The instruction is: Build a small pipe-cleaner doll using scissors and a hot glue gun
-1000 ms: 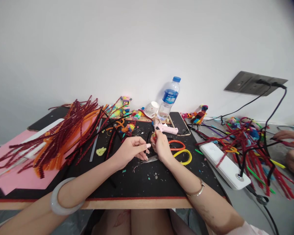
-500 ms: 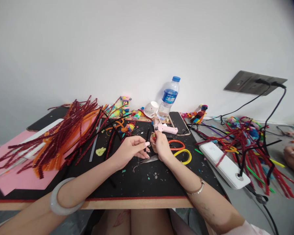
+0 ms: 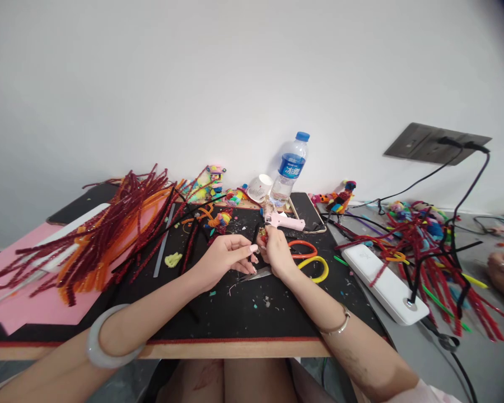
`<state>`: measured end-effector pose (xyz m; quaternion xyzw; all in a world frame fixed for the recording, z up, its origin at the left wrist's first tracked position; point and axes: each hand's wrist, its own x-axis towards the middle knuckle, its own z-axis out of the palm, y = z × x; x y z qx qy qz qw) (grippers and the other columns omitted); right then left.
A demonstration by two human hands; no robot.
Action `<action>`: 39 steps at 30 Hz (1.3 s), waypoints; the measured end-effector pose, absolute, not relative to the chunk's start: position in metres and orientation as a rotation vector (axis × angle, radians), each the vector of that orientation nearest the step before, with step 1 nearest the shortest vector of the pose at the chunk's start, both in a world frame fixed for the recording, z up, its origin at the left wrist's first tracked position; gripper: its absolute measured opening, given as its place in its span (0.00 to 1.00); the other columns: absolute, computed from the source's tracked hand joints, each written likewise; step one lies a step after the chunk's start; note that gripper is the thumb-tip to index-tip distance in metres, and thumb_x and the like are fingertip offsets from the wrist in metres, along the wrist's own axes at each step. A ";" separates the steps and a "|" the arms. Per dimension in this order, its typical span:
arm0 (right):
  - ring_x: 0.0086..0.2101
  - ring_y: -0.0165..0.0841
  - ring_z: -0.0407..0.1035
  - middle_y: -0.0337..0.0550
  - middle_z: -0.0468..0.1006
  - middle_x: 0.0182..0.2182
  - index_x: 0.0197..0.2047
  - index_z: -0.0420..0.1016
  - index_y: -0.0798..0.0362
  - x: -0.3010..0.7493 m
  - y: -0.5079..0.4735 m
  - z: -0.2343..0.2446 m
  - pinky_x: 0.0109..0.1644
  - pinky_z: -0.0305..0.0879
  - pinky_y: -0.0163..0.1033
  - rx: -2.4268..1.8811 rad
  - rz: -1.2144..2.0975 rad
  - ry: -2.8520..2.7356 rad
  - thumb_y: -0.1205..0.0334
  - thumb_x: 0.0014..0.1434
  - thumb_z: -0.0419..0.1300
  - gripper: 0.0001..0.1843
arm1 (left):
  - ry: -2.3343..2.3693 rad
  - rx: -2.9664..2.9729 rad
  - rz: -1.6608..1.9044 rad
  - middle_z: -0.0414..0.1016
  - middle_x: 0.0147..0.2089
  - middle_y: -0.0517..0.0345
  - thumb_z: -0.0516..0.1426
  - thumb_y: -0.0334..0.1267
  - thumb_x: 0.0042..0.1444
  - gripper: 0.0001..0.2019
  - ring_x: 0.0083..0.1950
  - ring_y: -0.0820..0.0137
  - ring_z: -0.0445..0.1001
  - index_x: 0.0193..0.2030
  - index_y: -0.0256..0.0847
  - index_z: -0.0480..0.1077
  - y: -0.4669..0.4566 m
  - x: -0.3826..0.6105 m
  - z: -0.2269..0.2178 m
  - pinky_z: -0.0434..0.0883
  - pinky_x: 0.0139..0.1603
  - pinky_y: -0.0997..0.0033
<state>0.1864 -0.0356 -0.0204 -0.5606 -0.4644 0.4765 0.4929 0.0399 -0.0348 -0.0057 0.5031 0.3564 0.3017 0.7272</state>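
Currently, the right hand (image 3: 277, 250) holds one piece (image 3: 263, 233) near one glue gun (image 3: 287, 222).

Even, diffuse indoor light; source outside the field. The wall (image 3: 218, 84) is pale at twelve o'clock, greyer towards nine. A faint, soft-edged shadow lies at nine o'clock of the bottle (image 3: 291, 170). Red stems (image 3: 120, 218) glint at nine o'clock. Margins stretched; two o'clock corner dark, blurred. The small piece (image 3: 263, 234) in the right hand (image 3: 279, 253) is poorly resolved.
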 end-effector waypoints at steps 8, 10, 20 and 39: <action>0.12 0.22 0.37 0.29 0.45 0.09 0.14 0.50 0.50 0.186 -0.036 -0.017 0.14 0.35 0.29 -1.300 1.274 -1.002 0.55 0.62 0.39 0.25 | 0.738 1.080 0.664 0.75 0.27 0.60 0.63 0.43 0.49 0.13 0.22 0.78 0.74 0.28 0.35 0.69 -0.034 0.039 -0.009 0.72 0.26 0.80; 0.12 0.22 0.37 0.29 0.46 0.09 0.14 0.50 0.50 0.186 -0.037 -0.016 0.14 0.35 0.29 -1.301 1.275 -1.016 0.57 0.62 0.38 0.24 | 0.727 1.074 0.658 0.75 0.27 0.59 0.63 0.43 0.49 0.13 0.22 0.78 0.73 0.28 0.35 0.69 -0.034 0.039 -0.008 0.72 0.26 0.80; 0.12 0.23 0.39 0.29 0.47 0.10 0.17 0.49 0.49 0.186 -0.036 -0.019 0.14 0.39 0.30 -1.323 1.210 -1.096 0.60 0.60 0.40 0.20 | 0.729 1.065 0.651 0.75 0.28 0.59 0.63 0.44 0.49 0.13 0.23 0.79 0.73 0.28 0.35 0.70 -0.034 0.039 -0.009 0.72 0.26 0.80; 0.12 0.22 0.37 0.28 0.46 0.10 0.16 0.50 0.49 0.186 -0.036 -0.018 0.14 0.36 0.29 -1.315 1.260 -0.995 0.52 0.63 0.38 0.24 | 0.694 1.056 0.640 0.73 0.26 0.60 0.62 0.42 0.50 0.12 0.22 0.79 0.71 0.27 0.34 0.70 -0.034 0.039 -0.010 0.71 0.26 0.79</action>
